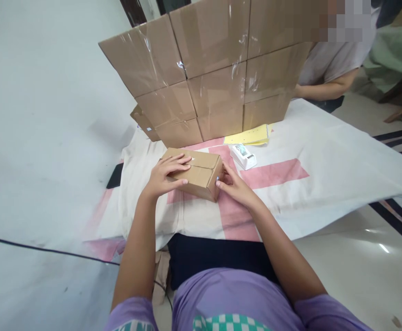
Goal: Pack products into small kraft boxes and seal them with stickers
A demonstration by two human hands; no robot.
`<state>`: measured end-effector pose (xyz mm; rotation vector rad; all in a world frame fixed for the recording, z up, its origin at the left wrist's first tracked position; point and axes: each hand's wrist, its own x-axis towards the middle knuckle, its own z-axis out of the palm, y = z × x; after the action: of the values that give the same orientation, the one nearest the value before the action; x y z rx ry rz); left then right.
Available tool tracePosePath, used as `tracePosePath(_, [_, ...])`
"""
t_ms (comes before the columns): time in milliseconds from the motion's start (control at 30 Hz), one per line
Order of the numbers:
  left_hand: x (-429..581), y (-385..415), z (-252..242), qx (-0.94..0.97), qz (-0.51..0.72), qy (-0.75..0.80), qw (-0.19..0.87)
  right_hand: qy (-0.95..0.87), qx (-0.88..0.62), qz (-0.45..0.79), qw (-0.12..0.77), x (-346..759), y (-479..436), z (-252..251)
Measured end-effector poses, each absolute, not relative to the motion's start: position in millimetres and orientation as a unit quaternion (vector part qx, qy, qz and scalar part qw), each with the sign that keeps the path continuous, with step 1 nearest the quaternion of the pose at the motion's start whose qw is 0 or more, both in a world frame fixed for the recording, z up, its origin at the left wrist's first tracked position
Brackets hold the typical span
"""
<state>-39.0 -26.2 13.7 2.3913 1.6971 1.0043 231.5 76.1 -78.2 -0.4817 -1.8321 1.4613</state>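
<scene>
A small closed cardboard box lies on the cloth-covered table in front of me, its top flaps meeting in a seam. My left hand rests flat over the left part of its top, fingers stretched out. At the box's right end, my right hand touches the side with thumb and fingers apart. A tiny bluish-white spot shows by the right thumb; I cannot make out what it is. Just beyond the right hand sits a small white device with a screen.
A wall of stacked, taped cardboard boxes stands behind. Yellow paper sheets lie at its foot. A dark flat object is at the table's left edge by the wall. Another person's arm shows at the right behind the stack.
</scene>
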Motion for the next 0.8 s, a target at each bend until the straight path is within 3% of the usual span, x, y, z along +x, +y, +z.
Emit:
tracePosePath(567, [-38,-26,14,0.762,0.317,0.564,0.027,-0.706,-0.186,0.573,0.373,231,77,-78])
tracePosePath(800, [-47,-25,9,0.787,0.319,0.528,-0.007,-0.792,-0.233,0.464,0.321,228,62,-76])
